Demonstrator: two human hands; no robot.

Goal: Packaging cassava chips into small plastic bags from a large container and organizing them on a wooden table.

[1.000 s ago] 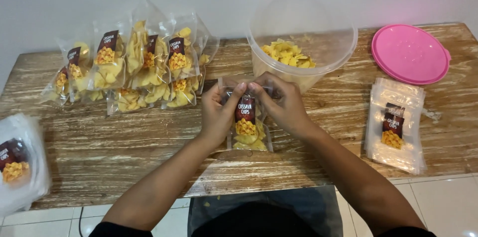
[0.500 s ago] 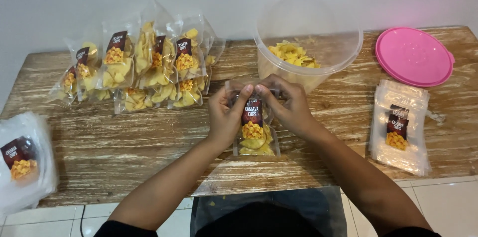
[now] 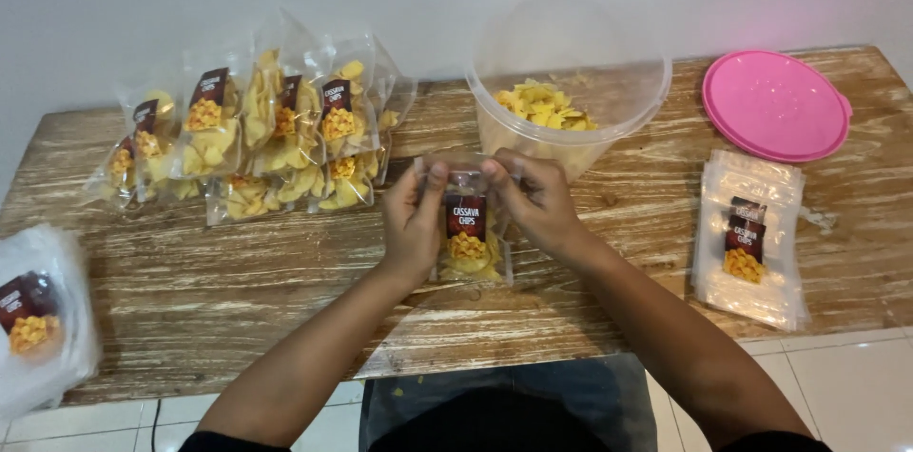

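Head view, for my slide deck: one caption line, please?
Both hands, left hand and right hand, pinch a small chip pouch at its top before a clear tub.

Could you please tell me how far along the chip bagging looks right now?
Done: filled bags piled at the table's back left. In hand: both hands, left hand and right hand, pinch one filled bag at its top. Left: chips in the clear tub and empty bags stacked right.

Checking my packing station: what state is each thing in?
Small clear chip pouch with dark label: part-filled, upright, top pinched by left hand and right hand.
Large clear plastic tub: open, chips low inside.
Round pink lid: off, lying flat.
Filled pouches: piled.
Empty pouches: stacked flat.
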